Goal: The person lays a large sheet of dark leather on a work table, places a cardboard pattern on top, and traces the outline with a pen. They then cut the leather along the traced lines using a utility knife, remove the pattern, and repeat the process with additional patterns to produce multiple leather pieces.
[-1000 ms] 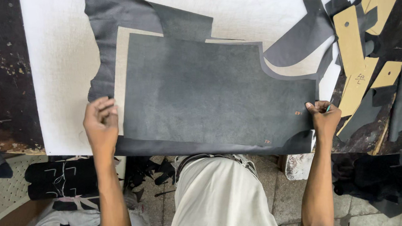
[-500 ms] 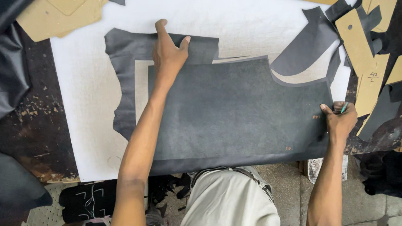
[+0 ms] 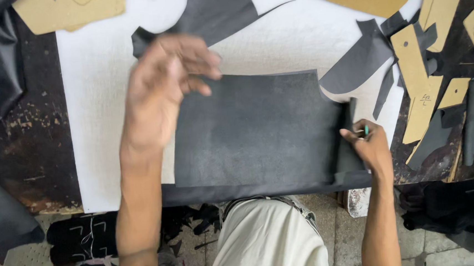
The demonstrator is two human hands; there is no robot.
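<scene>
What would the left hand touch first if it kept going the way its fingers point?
The left hand is raised and blurred, fingers aimed right. Most likely it would meet the dark leather sheet just below and beside them, though its height above the white cutting board is unclear.

Bare white counter (image 3: 103, 131) lies open left of the dark leather sheet (image 3: 253, 132). To the right, tan card patterns (image 3: 420, 89) and dark offcuts (image 3: 357, 63) crowd the way.
</scene>
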